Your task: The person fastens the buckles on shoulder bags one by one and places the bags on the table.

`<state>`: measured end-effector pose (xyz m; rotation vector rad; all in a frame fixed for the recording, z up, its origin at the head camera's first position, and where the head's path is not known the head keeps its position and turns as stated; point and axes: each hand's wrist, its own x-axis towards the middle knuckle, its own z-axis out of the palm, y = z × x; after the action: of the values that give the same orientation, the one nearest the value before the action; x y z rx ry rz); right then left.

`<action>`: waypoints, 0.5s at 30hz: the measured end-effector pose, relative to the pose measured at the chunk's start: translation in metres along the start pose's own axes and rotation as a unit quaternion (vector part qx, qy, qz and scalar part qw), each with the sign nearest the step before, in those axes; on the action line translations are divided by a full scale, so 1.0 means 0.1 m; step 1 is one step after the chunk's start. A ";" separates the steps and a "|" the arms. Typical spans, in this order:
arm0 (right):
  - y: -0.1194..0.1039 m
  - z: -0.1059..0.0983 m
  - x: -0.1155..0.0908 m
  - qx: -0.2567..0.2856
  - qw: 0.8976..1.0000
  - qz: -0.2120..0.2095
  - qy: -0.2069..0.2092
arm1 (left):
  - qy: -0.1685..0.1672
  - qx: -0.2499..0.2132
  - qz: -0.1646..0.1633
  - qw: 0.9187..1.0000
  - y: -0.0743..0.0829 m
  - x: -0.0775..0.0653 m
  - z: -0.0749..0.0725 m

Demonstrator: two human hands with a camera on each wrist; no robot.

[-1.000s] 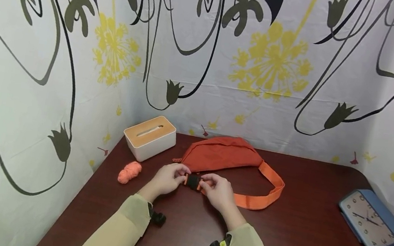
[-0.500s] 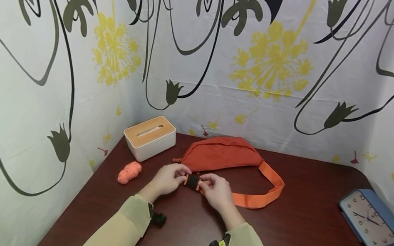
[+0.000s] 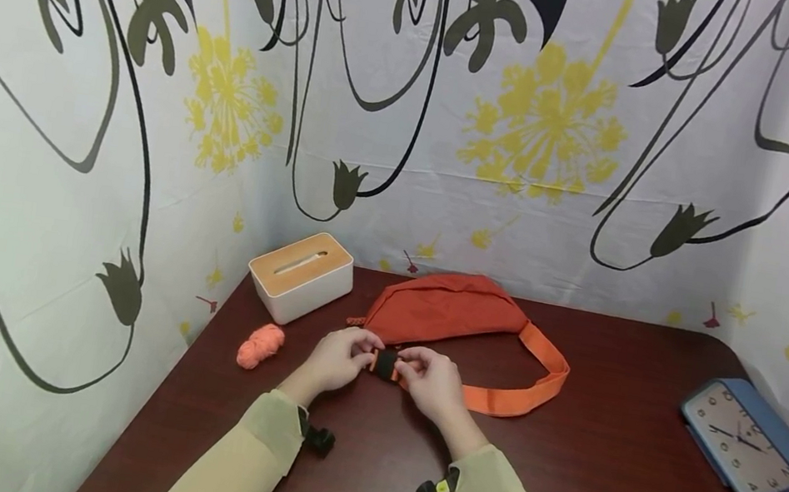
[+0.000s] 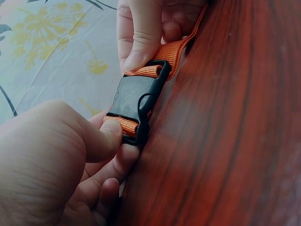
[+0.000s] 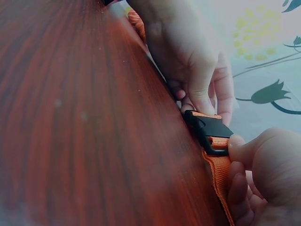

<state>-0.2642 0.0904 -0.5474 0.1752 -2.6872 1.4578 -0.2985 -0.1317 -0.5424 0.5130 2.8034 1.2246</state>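
Observation:
A black side-release buckle (image 3: pixel 385 364) on orange webbing lies between both hands, its two halves fitted together. It belongs to a rust-orange waist bag (image 3: pixel 446 310) on the table. My left hand (image 3: pixel 336 360) pinches the buckle's left end, thumb on the webbing loop in the left wrist view. At the other end, my right hand (image 3: pixel 438 380) pinches the buckle and its orange strap (image 5: pixel 220 176) between thumb and fingers. From there the strap curves right and back to the bag. The fingers under the buckle are partly hidden.
A white tissue box (image 3: pixel 301 277) with a wooden lid stands at the back left. In front of it lies a coral yarn skein (image 3: pixel 260 346). A blue clock (image 3: pixel 753 443) sits at the right of the dark wooden table (image 3: pixel 619 479). Patterned cloth surrounds the back and sides.
My right hand has shifted very slightly left, toward my left hand, and the strap has followed a little. Both hands keep their pinch on the buckle. The bag has not moved.

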 end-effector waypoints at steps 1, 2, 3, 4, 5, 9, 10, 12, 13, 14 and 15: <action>0.00 0.00 0.00 -0.002 1.000 -0.001 0.000 | 0.000 -0.001 0.000 1.000 0.00 0.00 0.00; 0.00 0.00 -0.01 -0.004 1.000 -0.001 0.001 | -0.002 -0.002 0.003 1.000 -0.01 0.00 0.00; 0.01 0.00 -0.01 -0.006 1.000 -0.002 0.001 | -0.003 -0.003 0.003 1.000 -0.01 0.00 0.01; 0.01 0.00 -0.01 -0.009 1.000 -0.002 0.000 | -0.004 -0.005 0.003 1.000 -0.01 0.00 0.01; 0.01 0.00 -0.01 -0.011 1.000 -0.003 -0.001 | -0.005 -0.005 0.005 1.000 -0.02 0.00 0.00; 0.03 0.00 -0.01 -0.017 1.000 -0.006 -0.002 | -0.008 -0.010 0.006 1.000 -0.03 0.00 0.00; 0.03 0.00 -0.01 -0.018 1.000 -0.007 -0.001 | -0.009 -0.012 0.006 1.000 -0.03 0.00 0.00; 0.04 0.00 -0.01 -0.018 1.000 -0.010 -0.001 | -0.010 -0.015 0.005 1.000 -0.03 0.00 0.00; 0.04 0.00 -0.01 -0.019 1.000 -0.011 0.000 | -0.010 -0.014 0.007 1.000 -0.03 0.00 0.00; 0.04 0.00 -0.01 -0.019 1.000 -0.013 0.001 | -0.011 -0.015 0.007 1.000 -0.03 0.00 0.00; 0.04 0.00 -0.01 -0.019 1.000 -0.014 0.001 | -0.011 -0.014 0.009 1.000 -0.03 0.00 0.00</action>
<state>-0.2638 0.0929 -0.5509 0.2072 -2.6976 1.3973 -0.2994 -0.1338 -0.5443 0.5468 2.7653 1.2523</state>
